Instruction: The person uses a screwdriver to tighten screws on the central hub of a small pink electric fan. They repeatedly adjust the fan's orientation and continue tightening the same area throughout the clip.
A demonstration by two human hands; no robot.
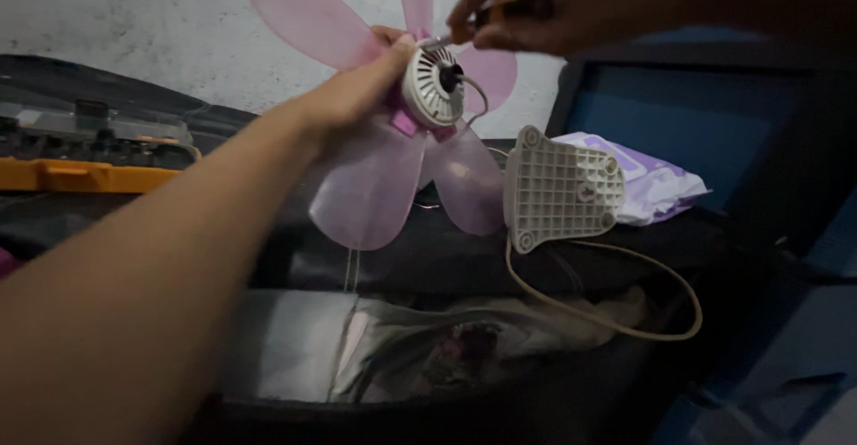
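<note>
My left hand [361, 88] grips a small fan by its white ribbed motor housing [433, 88], held up in front of me. Translucent pink blades [370, 186] spread out around the housing, above and below it. My right hand [527, 8] is closed on a screwdriver [478, 24] with an orange handle, its tip touching the top of the housing. A thin wire loops from the housing's centre. The fan's white grid-patterned base [561, 191] hangs to the right, with a beige cord [616, 316] looping below it.
An open dark bag [428, 347] with crumpled plastic inside lies below. A toolbox with an orange edge [85, 175] sits at left. A white and purple packet [652, 182] rests at right beside a blue panel [705, 133]. A pale wall is behind.
</note>
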